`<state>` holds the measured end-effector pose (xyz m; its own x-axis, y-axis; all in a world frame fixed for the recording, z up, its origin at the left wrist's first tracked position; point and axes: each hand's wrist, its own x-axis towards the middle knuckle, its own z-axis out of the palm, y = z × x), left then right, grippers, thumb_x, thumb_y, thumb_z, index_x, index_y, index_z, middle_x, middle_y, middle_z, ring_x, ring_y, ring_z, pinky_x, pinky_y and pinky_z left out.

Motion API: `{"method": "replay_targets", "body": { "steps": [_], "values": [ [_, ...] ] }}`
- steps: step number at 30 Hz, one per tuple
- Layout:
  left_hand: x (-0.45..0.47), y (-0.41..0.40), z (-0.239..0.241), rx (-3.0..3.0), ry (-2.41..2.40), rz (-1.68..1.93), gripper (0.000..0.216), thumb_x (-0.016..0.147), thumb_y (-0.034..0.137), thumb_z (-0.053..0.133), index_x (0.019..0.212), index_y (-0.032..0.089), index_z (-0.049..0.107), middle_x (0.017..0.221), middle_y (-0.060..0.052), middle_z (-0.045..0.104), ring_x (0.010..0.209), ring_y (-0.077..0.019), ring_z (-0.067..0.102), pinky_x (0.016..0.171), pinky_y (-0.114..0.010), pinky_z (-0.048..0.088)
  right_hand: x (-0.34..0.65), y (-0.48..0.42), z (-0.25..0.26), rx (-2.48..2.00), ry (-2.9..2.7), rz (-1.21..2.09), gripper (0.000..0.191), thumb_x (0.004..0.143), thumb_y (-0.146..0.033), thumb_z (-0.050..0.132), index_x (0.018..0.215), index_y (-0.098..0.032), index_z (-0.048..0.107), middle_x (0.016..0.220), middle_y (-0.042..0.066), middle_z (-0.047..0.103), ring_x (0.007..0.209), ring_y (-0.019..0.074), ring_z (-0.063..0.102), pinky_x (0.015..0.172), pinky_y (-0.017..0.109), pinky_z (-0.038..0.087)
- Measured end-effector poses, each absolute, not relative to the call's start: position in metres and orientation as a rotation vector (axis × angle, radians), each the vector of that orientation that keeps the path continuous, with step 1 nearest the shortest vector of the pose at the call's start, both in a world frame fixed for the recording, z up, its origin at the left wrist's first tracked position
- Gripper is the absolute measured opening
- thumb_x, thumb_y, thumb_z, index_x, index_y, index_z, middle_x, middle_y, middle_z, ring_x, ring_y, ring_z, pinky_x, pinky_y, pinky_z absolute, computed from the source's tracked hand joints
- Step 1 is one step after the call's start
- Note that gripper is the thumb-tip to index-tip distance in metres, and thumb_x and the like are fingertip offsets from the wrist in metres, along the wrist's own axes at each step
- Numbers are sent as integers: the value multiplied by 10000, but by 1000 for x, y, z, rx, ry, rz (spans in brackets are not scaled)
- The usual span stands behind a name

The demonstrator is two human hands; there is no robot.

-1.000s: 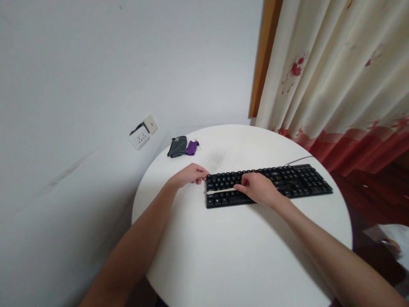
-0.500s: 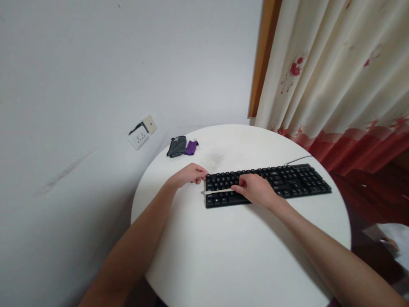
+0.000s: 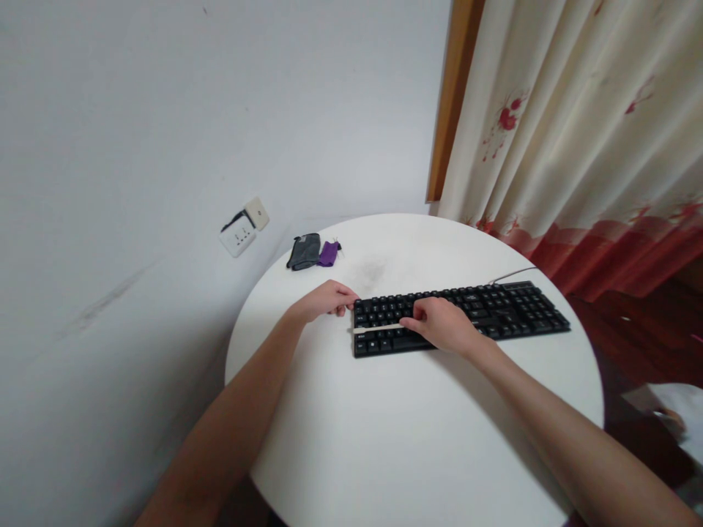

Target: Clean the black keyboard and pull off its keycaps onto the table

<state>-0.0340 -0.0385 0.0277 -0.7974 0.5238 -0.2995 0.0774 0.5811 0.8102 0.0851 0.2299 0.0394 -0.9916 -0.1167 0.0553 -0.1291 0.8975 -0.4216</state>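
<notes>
A black keyboard (image 3: 483, 311) lies across the white round table, its cable running off at the back right. At its upper left corner, my left hand (image 3: 329, 298) pinches the edge between thumb and fingers. My right hand (image 3: 439, 322) is over the keys left of the middle, its fingers closed around a thin off-white stick (image 3: 376, 329). The stick points left along the lower key rows, and its slightly wider tip is at the keyboard's left edge. My right palm hides part of the keys and the stick's other end.
A folded dark grey cloth (image 3: 304, 252) and a small purple cloth item (image 3: 329, 254) lie at the table's back left. The white table (image 3: 384, 439) stands against a wall with a socket (image 3: 238, 236). A patterned curtain (image 3: 576, 146) hangs at the right.
My right hand has shifted very slightly to the right with the stick, so its tip has drawn in to the keyboard's left edge. My left hand stays in place.
</notes>
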Motion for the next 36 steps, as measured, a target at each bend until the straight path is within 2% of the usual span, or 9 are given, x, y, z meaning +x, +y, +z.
{"method": "replay_targets", "body": {
  "steps": [21, 36],
  "values": [
    [-34, -39, 27, 477, 2303, 1153, 346, 748, 439, 628, 856, 131, 741, 799, -69, 685, 544, -106, 526, 486, -234, 302, 78, 262, 46, 217, -3082, 746, 336, 807, -496, 626, 654, -196, 615, 651, 38, 659, 577, 150, 561, 554, 272, 350],
    [-34, -39, 26, 470, 2298, 1156, 365, 756, 472, 647, 854, 132, 734, 781, -58, 673, 552, -105, 527, 497, -229, 308, 78, 262, 43, 181, -3079, 732, 348, 796, -513, 634, 654, -195, 618, 658, 42, 658, 580, 150, 554, 541, 275, 326]
  ]
}}
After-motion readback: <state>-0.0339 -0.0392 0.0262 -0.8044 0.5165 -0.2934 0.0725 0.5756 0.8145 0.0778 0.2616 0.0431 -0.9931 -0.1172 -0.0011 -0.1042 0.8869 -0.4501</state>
